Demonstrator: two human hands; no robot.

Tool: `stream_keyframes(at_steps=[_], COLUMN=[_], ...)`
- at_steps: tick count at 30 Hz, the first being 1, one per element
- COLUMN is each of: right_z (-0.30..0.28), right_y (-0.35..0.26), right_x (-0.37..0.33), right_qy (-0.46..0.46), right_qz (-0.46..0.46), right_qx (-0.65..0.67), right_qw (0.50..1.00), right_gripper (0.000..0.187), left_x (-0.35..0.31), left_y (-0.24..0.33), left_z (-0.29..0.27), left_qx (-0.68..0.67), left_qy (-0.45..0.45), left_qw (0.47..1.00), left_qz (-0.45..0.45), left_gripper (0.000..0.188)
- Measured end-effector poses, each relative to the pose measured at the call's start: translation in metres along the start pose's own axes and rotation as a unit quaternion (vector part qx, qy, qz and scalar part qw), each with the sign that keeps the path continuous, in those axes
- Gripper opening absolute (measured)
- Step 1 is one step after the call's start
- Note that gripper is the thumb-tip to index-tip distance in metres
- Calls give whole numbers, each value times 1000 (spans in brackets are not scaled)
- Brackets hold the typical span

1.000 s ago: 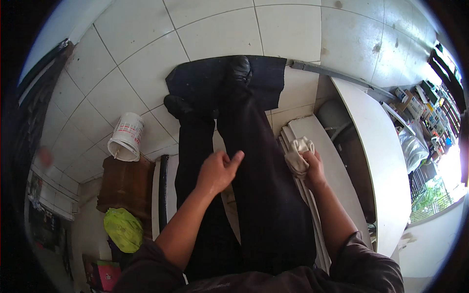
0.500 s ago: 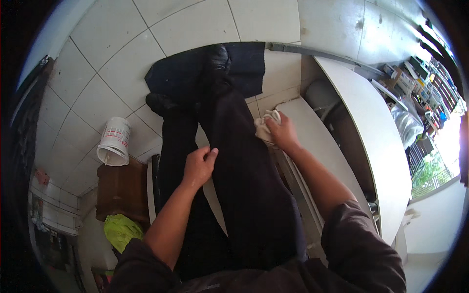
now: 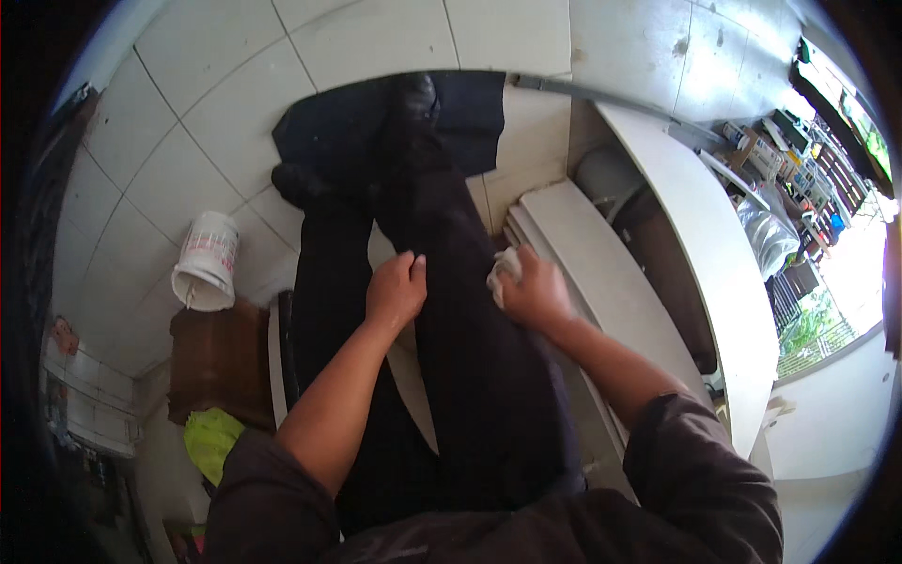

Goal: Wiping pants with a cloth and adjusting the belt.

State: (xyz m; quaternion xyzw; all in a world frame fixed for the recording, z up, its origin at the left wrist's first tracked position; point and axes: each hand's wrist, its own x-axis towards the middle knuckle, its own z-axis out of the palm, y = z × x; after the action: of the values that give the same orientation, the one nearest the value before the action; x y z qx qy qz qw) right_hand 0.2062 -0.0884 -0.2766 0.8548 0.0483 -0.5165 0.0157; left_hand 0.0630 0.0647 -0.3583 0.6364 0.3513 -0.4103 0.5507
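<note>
A crumpled off-white cloth [image 3: 505,274] is bunched in the fingers of my right hand [image 3: 538,295], beside the outer side of my right leg. Just past it lies the white board-like ledge [image 3: 601,240] of the unit on the right. My left hand [image 3: 396,289] is curled closed, thumb against the fingers, over the gap between my legs near the inner side of the right leg. Nothing shows in it. My dark trousers [image 3: 470,376] fill the middle of the view, and both feet rest at the dark mat [image 3: 329,134].
A white bucket [image 3: 207,261] lies tipped on the tiled floor at left, by a brown box-like piece [image 3: 221,362] and yellow-green fabric [image 3: 211,440]. A curved white panel [image 3: 700,235] stands at right. Boxes and clear plastic [image 3: 772,235] crowd the far right.
My right hand has drawn the cloth nearer, from the ledge's end to beside my leg. My left hand has shifted slightly forward and right. The whole view has moved a little.
</note>
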Motion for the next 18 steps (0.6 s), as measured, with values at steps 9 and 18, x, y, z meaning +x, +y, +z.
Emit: stream_keyframes(at_steps=[9, 18], right_z=[-25, 14], right_y=[-33, -27], right_x=[-51, -14], right_qy=[77, 125], right_qz=[-2, -36], right_qx=[80, 24], right_qw=[994, 991], right_gripper=[26, 26], left_x=[5, 10], left_y=[-8, -27], left_z=[13, 42], left_qx=[3, 15], left_qy=[58, 96], left_qw=[996, 993], left_qz=[62, 61], left_gripper=[33, 31])
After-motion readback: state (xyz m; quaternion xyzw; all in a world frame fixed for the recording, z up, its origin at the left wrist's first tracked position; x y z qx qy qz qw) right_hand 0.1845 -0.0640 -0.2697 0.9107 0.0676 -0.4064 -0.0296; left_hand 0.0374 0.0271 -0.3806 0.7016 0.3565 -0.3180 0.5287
